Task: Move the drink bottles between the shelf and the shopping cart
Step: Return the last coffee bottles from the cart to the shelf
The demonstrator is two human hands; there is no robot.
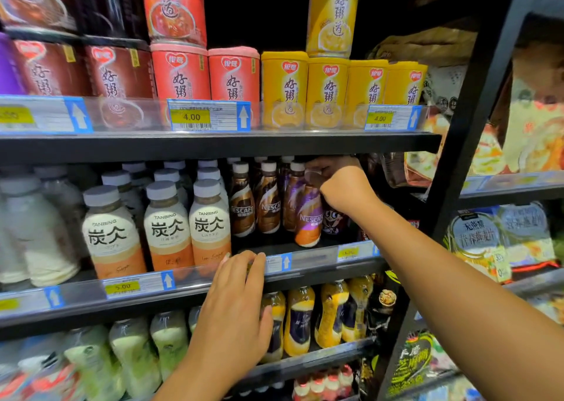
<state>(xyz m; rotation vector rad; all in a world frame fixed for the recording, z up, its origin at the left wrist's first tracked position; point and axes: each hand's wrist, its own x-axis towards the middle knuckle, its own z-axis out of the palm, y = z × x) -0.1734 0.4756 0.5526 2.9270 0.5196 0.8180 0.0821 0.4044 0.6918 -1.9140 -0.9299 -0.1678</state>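
Observation:
On the middle shelf stand brown and purple Nescafe bottles. My right hand reaches in under the shelf above and grips the cap of a purple Nescafe bottle, which tilts at the front right of the row. Two brown Nescafe bottles stand upright to its left. My left hand rests flat on the shelf's front rail with its fingers together over the price strip, holding nothing. The shopping cart is out of view.
White-capped Tanbing latte bottles fill the left of the same shelf. Red and yellow porridge cans line the shelf above. Yellow and purple bottles sit below. A black upright post borders bagged goods on the right.

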